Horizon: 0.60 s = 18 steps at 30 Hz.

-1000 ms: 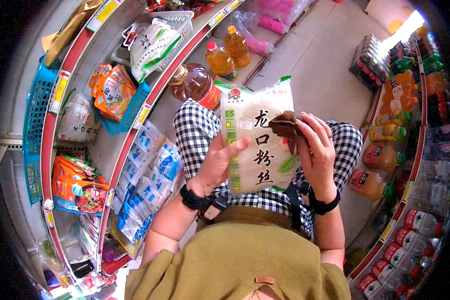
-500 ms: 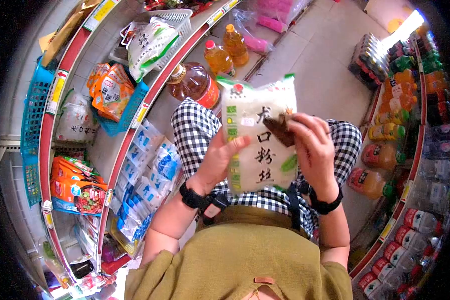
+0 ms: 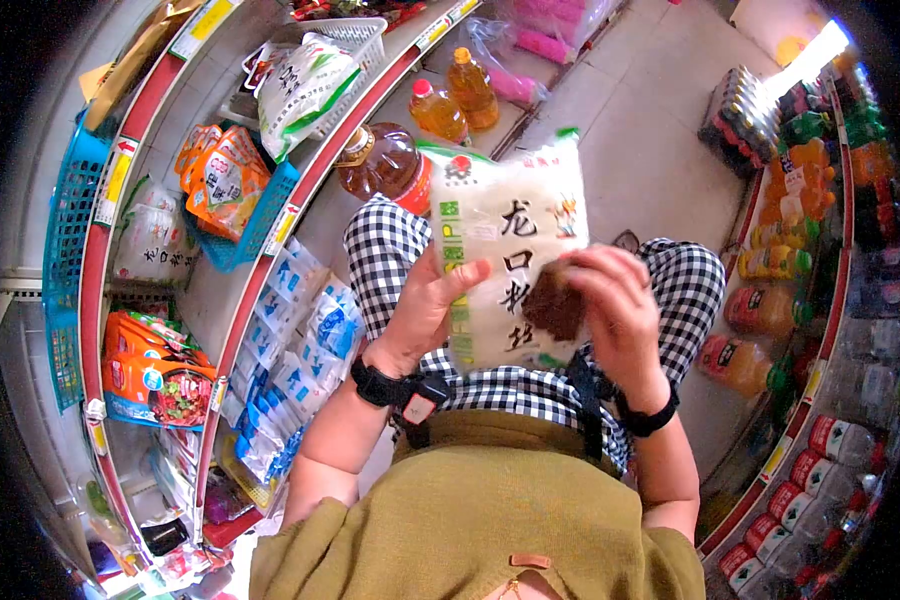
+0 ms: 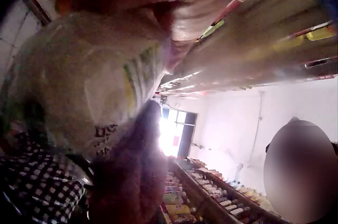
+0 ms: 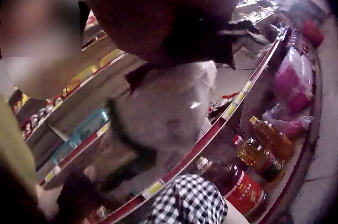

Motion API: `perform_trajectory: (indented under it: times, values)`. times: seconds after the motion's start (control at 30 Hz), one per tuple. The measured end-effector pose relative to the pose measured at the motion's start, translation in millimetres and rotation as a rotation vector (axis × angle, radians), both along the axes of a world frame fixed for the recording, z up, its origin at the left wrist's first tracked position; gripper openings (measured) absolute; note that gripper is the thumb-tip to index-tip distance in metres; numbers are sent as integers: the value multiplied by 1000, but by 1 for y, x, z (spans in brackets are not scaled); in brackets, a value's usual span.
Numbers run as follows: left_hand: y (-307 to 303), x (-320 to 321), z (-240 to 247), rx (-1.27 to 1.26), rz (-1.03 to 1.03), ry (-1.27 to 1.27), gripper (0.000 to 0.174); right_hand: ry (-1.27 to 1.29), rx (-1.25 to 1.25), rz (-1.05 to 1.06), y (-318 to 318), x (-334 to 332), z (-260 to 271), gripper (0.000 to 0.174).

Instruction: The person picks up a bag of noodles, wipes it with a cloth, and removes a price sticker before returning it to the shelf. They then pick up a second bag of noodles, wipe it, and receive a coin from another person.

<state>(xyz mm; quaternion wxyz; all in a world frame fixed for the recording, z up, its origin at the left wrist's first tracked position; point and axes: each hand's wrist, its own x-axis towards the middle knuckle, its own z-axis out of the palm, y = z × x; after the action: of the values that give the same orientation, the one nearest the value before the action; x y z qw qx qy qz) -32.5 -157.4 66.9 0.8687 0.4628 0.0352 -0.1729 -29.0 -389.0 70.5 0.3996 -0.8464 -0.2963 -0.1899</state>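
Observation:
In the head view my left hand (image 3: 422, 308) grips the left side of a clear-and-green bag of Longkou glass noodles (image 3: 480, 325), thumb across its front. The bag stands tilted over my lap, its printed face towards me. My right hand (image 3: 622, 310), slightly blurred, holds a crumpled brown cloth (image 3: 553, 305) against the lower right of that face. From the left wrist, the bag (image 4: 74, 76) shows large between dark, blurred fingers. In the right wrist view the cloth (image 5: 200, 39) is a dark shape over the bag's back.
Curved shelves on the left carry a blue basket (image 3: 260, 225) of orange packets, another noodle bag (image 3: 305, 90) in a white basket and blue-white packets (image 3: 290, 345). Oil bottles (image 3: 385, 165) stand ahead on the low shelf. Drink bottles (image 3: 770, 300) line the right-hand shelf.
My right hand has moved the cloth from the upper right of the bag down towards its lower right. The bag has shifted slightly up and left in my left hand's grip.

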Motion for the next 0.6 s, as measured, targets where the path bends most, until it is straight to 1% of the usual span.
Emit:
perform_trajectory:
  times: [0.03,0.1,0.13,0.17,0.23,0.3,0.33,0.37,0.43,0.47,0.5,0.57,0.6]
  values:
    - [-1,-1,2,-1,5,-4,43,65,66,-83,-8,4,-7,29]
    - [-3,-5,5,3,-114,19,47,275,400,-37,-16,10,-13,30]
    - [-6,-6,7,39,-83,20,49,287,468,-16,-13,11,-13,32]
    - [-8,-5,14,-14,-92,23,52,301,537,13,-9,9,-13,34]
    - [-8,-2,10,-47,-21,17,54,322,554,57,2,2,-16,36]
    - [-5,1,8,-39,45,17,55,556,605,12,9,-7,-13,38]
    - [-1,3,6,-49,50,4,55,578,567,6,7,-9,-22,41]
    - [2,4,7,-41,71,-8,55,616,617,2,6,-15,-34,43]
    - [8,5,9,-66,107,-33,57,683,583,52,7,-20,-31,43]
    - [12,5,9,-41,108,-52,60,711,623,81,11,-21,-27,42]
    - [17,5,12,-38,122,-62,60,736,595,90,10,-21,-26,41]
    - [27,3,19,11,166,-73,63,869,584,80,7,-22,-24,37]
    - [35,3,21,2,177,-85,62,827,556,106,7,-20,-24,35]
